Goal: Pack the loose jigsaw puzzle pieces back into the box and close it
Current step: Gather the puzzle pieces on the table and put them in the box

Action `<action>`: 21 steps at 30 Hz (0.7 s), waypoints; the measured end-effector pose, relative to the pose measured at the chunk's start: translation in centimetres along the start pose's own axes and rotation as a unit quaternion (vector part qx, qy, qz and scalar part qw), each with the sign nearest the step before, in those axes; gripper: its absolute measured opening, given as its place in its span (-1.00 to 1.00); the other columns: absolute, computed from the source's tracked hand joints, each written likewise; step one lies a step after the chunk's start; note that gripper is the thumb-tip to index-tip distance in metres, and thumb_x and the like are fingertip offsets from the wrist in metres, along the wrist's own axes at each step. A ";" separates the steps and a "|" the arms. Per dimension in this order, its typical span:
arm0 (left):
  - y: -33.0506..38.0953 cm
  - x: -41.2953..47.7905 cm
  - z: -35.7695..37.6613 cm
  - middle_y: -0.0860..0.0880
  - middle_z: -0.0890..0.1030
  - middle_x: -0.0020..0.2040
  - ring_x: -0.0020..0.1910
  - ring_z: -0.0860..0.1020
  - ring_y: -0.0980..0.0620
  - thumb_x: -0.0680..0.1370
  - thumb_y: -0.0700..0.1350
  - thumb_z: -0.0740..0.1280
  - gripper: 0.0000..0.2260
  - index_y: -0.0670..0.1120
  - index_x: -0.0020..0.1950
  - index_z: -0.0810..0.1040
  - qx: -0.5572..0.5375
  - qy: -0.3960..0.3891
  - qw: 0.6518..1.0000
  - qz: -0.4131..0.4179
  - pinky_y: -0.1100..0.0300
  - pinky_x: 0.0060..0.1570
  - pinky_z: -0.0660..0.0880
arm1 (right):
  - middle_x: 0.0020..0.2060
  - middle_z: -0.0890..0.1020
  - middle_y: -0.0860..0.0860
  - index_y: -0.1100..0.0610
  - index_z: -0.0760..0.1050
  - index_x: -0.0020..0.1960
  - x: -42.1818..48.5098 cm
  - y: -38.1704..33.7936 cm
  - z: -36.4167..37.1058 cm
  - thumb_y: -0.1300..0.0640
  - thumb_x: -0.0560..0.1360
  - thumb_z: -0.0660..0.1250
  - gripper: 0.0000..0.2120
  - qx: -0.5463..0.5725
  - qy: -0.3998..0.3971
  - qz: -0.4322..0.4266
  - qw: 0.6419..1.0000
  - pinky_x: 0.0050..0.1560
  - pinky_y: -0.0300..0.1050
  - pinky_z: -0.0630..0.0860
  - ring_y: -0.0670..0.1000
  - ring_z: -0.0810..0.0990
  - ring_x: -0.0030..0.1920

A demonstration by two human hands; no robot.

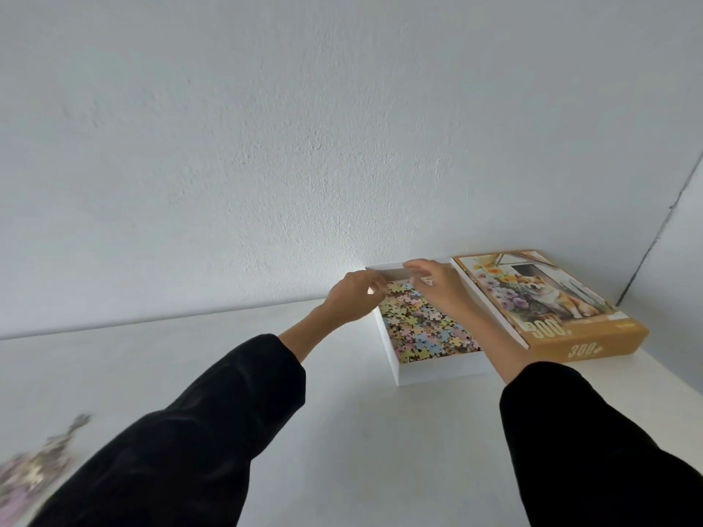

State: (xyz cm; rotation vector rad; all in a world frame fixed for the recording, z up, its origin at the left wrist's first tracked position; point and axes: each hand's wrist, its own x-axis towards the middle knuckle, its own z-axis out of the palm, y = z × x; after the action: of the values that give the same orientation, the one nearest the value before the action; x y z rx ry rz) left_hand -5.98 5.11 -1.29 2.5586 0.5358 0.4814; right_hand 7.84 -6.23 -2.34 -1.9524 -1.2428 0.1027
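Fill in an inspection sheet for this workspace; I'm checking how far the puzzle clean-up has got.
Surface: white tabletop, set against a wall.
Job's things: open white box tray holding loose puzzle pieces; lid with a dog picture lies beside the tray on the right, not on it; blurred heap at the near left edge, probably more pieces.
Clutter: nothing seen.
Hands: left hand and right hand are both over the tray's far end; whether the fingers hold pieces cannot be told.
Cables: nothing seen.
Surroundings: plain white wall; dark line runs up the corner at right.
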 end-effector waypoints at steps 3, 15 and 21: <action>-1.9 -3.0 -1.7 -0.15 0.60 0.10 0.11 0.54 -0.05 0.55 -0.16 0.27 -0.80 -0.18 0.12 0.56 0.004 -0.002 1.000 0.013 0.11 0.13 0.45 | 0.15 0.58 0.13 0.14 0.48 0.24 -0.3 -2.7 1.9 0.25 0.51 0.25 -0.70 0.004 -0.005 -0.008 1.000 0.15 -0.18 0.41 0.05 0.54 0.16; -10.2 -19.4 -10.5 -0.10 0.58 0.08 0.09 0.53 0.01 0.54 -0.14 0.29 -0.79 -0.12 0.16 0.54 0.037 -0.017 0.999 0.019 0.18 0.15 0.42 | 0.11 0.60 0.07 0.09 0.51 0.19 -3.3 -16.2 14.1 0.23 0.51 0.24 -0.73 0.059 -0.064 -0.038 0.995 0.08 -0.21 0.35 0.04 0.52 0.15; -14.6 -30.0 -14.8 -0.03 0.60 0.08 0.09 0.50 0.06 0.54 -0.14 0.29 -0.80 -0.10 0.14 0.56 0.045 -0.023 0.998 0.040 0.38 0.11 0.30 | 0.11 0.60 0.02 0.05 0.51 0.20 -8.2 -23.0 21.9 0.19 0.50 0.27 -0.72 0.090 -0.146 -0.077 0.982 0.15 -0.17 0.39 -0.02 0.52 0.16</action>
State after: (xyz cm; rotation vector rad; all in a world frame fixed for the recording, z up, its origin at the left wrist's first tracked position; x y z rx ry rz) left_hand -42.15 9.04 -3.72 2.6780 0.4494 0.4346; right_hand -23.09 4.49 -4.69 -1.7210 -1.5148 0.4203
